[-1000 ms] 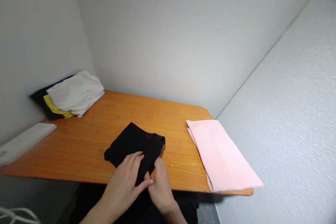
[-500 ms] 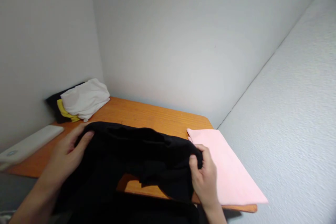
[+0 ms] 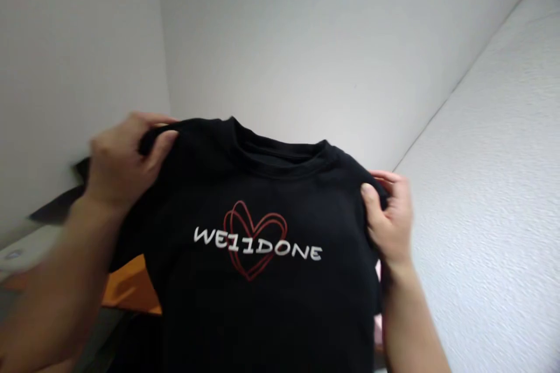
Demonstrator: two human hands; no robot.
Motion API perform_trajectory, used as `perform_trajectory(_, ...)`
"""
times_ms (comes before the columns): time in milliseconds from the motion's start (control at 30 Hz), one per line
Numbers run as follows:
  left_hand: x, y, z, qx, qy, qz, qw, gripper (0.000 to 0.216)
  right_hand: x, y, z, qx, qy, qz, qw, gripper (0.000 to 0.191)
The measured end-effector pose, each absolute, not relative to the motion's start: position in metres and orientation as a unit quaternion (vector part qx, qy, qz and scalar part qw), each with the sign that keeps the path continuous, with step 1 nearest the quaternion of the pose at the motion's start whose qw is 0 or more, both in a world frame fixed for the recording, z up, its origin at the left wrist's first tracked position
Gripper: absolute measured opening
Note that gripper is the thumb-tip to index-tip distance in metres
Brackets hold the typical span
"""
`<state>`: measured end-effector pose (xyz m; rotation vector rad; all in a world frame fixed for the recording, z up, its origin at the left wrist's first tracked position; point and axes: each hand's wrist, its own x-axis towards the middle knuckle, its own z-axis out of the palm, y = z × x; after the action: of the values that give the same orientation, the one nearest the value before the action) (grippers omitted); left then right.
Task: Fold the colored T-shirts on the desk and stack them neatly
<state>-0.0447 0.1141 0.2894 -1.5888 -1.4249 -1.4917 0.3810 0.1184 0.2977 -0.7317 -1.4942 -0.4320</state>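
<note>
A black T-shirt (image 3: 271,315) hangs spread out in front of me, its neckline up and its front towards me. White letters reading "WE11DONE" run across a red heart outline on the chest. At one shoulder, my left hand (image 3: 125,160) is closed, pinching the cloth between thumb and fingers. My right hand (image 3: 389,215) grips the other shoulder in the same way, slightly lower in view. The bottom of the shirt lies beyond the frame's lower edge.
Behind the shirt, part of an orange-brown wooden table (image 3: 135,285) shows. A white flat object (image 3: 26,253) lies at far left, near dark cloth (image 3: 56,205). Slivers of pink cloth (image 3: 378,326) appear at right. Pale walls (image 3: 280,46) close in the back and sides.
Both hands have risen with the black cloth, lifting it off the table area. It now hangs open with its printed front showing, covering most of the table and the pink cloth.
</note>
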Motion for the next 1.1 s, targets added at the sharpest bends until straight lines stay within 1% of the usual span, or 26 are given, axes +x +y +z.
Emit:
perform_trajectory(67,-0.028,0.143,0.296,-0.623,-0.499,-0.508,0.324,0.054,0.38,0.163,0.289,-0.369,-0.686,-0.193,0.597,0.035)
perform_trajectory(133,-0.016,0.172,0.278,-0.674,-0.481,-0.458,0.324,0.055,0.374,0.194,0.264,-0.421,-0.712,-0.206,0.522,0.042)
perform_trajectory(200,-0.01,0.195,0.236,-0.726,-0.475,-0.408,0.285,0.052,0.363,0.206,0.226,-0.456,-0.752,-0.195,0.434,0.043)
perform_trajectory(233,-0.008,0.203,0.21,-0.751,-0.478,-0.379,0.253,0.05,0.357,0.206,0.205,-0.465,-0.778,-0.172,0.385,0.045)
perform_trajectory(300,-0.007,0.213,0.155,-0.786,-0.506,-0.302,0.188,0.054,0.343,0.197,0.162,-0.485,-0.822,-0.113,0.275,0.052)
perform_trajectory(367,-0.007,0.217,0.107,-0.793,-0.553,-0.223,0.126,0.063,0.334,0.183,0.127,-0.509,-0.844,-0.047,0.163,0.063)
perform_trajectory(400,-0.008,0.217,0.09,-0.792,-0.568,-0.198,0.106,0.068,0.332,0.176,0.115,-0.519,-0.846,-0.018,0.12,0.068)
perform_trajectory(467,-0.01,0.213,0.072,-0.792,-0.579,-0.175,0.088,0.071,0.333,0.167,0.104,-0.528,-0.846,0.025,0.073,0.074)
perform_trajectory(533,-0.007,0.203,0.074,-0.789,-0.586,-0.166,0.087,0.07,0.34,0.168,0.109,-0.516,-0.852,0.05,0.068,0.075)
perform_trajectory(633,0.019,0.174,0.089,-0.811,-0.55,-0.171,0.096,0.067,0.356,0.192,0.135,-0.498,-0.859,0.054,0.11,0.071)
perform_trajectory(700,0.054,0.15,0.09,-0.865,-0.451,-0.192,0.111,0.073,0.366,0.219,0.154,-0.52,-0.84,0.017,0.156,0.063)
perform_trajectory(767,0.094,0.128,0.078,-0.908,-0.326,-0.216,0.153,0.079,0.373,0.249,0.167,-0.569,-0.801,-0.03,0.182,0.052)
perform_trajectory(800,0.114,0.122,0.068,-0.912,-0.278,-0.233,0.192,0.073,0.375,0.263,0.17,-0.595,-0.781,-0.047,0.185,0.048)
perform_trajectory(833,0.132,0.118,0.056,-0.904,-0.251,-0.252,0.235,0.063,0.375,0.274,0.171,-0.617,-0.763,-0.057,0.184,0.044)
perform_trajectory(900,0.158,0.117,0.035,-0.874,-0.234,-0.289,0.312,0.043,0.374,0.291,0.167,-0.642,-0.742,-0.067,0.181,0.038)
perform_trajectory(967,0.171,0.122,0.023,-0.848,-0.244,-0.322,0.344,0.034,0.374,0.3,0.161,-0.645,-0.738,-0.068,0.186,0.031)
perform_trajectory(1033,0.174,0.124,0.023,-0.844,-0.247,-0.352,0.32,0.03,0.376,0.304,0.157,-0.638,-0.741,-0.061,0.2,0.02)
perform_trajectory(1100,0.169,0.12,0.032,-0.854,-0.268,-0.38,0.232,0.031,0.381,0.304,0.158,-0.624,-0.749,-0.037,0.22,0.012)
